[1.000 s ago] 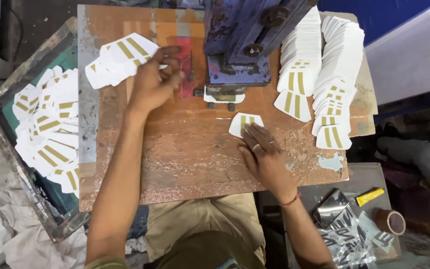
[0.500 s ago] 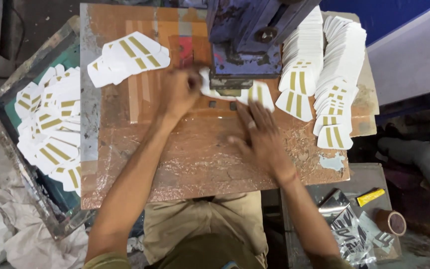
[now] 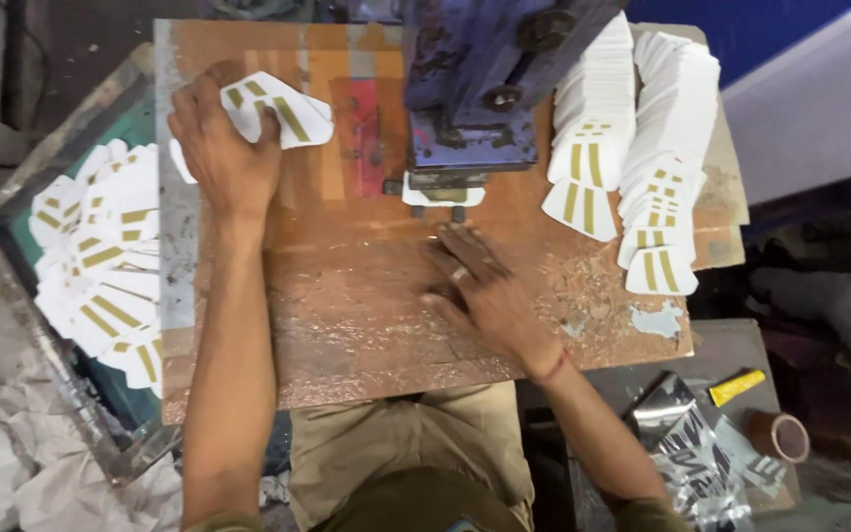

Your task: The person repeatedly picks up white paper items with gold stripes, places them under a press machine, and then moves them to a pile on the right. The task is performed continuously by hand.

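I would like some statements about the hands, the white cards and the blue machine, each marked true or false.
1. The left hand rests on a small pile of white cards with gold stripes. True.
2. The right hand holds a yellow tube. False: it lies flat on the brown board; the yellow tube lies apart, lower right.
3. A white card sits under the blue machine. True.
4. The tray on the left holds only tools. False: it holds many striped cards.
5. Tall rows of cards stand right of the machine. True.
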